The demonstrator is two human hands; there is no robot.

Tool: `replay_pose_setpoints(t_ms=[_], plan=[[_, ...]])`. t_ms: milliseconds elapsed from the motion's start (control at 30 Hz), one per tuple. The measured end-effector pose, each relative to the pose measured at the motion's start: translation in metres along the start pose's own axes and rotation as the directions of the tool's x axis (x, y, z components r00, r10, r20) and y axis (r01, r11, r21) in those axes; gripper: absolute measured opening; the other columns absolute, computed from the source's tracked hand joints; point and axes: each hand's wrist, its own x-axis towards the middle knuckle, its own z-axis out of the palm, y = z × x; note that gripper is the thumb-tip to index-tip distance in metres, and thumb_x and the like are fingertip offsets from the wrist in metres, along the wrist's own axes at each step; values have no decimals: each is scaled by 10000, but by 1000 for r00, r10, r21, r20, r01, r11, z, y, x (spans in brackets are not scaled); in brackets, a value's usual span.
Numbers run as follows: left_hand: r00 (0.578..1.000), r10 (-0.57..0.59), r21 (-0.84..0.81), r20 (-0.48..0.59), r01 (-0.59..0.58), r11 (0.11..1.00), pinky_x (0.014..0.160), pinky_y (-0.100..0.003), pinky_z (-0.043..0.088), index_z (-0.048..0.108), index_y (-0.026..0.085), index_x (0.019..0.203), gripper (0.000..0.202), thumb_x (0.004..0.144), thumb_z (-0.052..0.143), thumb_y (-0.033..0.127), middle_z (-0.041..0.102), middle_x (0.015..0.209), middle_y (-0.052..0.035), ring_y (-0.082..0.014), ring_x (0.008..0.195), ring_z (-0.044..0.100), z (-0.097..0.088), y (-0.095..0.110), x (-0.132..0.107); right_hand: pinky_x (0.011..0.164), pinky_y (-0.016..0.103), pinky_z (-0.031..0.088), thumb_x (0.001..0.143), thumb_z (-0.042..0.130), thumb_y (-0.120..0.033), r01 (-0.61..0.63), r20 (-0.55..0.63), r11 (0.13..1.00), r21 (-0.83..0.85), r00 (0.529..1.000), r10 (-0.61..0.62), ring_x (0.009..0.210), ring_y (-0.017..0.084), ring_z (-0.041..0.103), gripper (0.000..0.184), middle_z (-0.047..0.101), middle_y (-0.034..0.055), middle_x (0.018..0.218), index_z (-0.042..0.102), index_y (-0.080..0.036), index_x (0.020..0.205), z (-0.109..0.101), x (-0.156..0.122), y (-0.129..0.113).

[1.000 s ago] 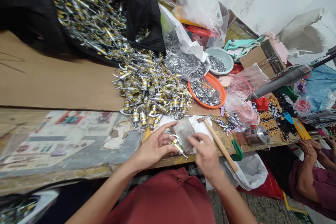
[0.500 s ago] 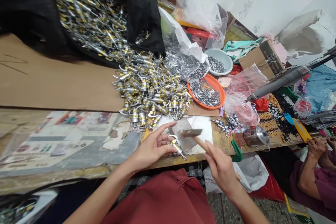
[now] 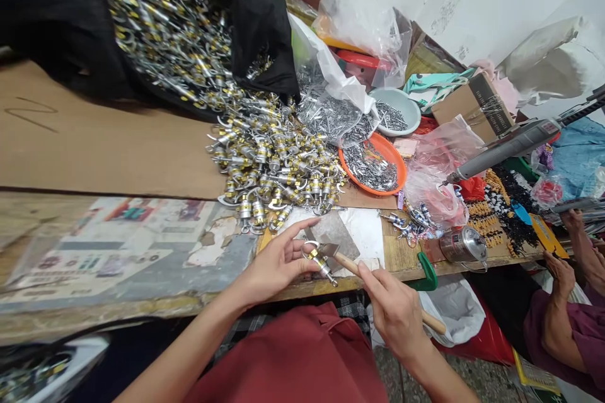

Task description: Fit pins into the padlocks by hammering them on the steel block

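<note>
My left hand [image 3: 273, 266] is closed on a small silver-and-yellow metal piece with a curved hook [image 3: 323, 264], its thin end pointing toward me near the table's front edge. In my right hand [image 3: 396, 313] is a hammer [image 3: 348, 263], gripped by its wooden handle. The hammer's flat metal head is down at the piece, touching it or just over it; I cannot tell which. Beneath and behind them lies a dull metal plate [image 3: 344, 234] beside a white sheet [image 3: 371, 236]. Many matching hooked metal pieces [image 3: 278, 157] are heaped just beyond my left hand.
A black bag [image 3: 262, 31] spills more pieces at the back left. Small metal pins fill an orange dish [image 3: 401, 171] and a pale bowl [image 3: 412, 119]. A grey power screwdriver [image 3: 501, 154] hangs at right, near a metal mug [image 3: 466, 244]. Another person's hands [image 3: 562, 274] are at far right.
The hammer head has come down and left, from above the plate to the held piece. My left hand has stayed nearly still. The other person's hands have moved apart.
</note>
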Motion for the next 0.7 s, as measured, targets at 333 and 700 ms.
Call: replay_pose_setpoints(t_ms=[333,700], plan=[[1000,10,39,-21,-9,999,653,-327,525,395,204,1240,697,611,696,213,558,724,47,-177,656,648,-1,-1,1,649,222,501,891,345,-82,-13,-37,1000,7,999,14,712,148,612,479,643,64,829,425,-226,1341,-1,-4,0],[994,0,138,-105,15,990,581,-297,508,669,162,764,240,585,738,307,692,628,-20,-178,572,623,1,-4,2,825,322,516,879,507,-323,-358,56,881,308,932,359,979,207,630,386,655,98,1103,545,-187,1238,31,-4,68]])
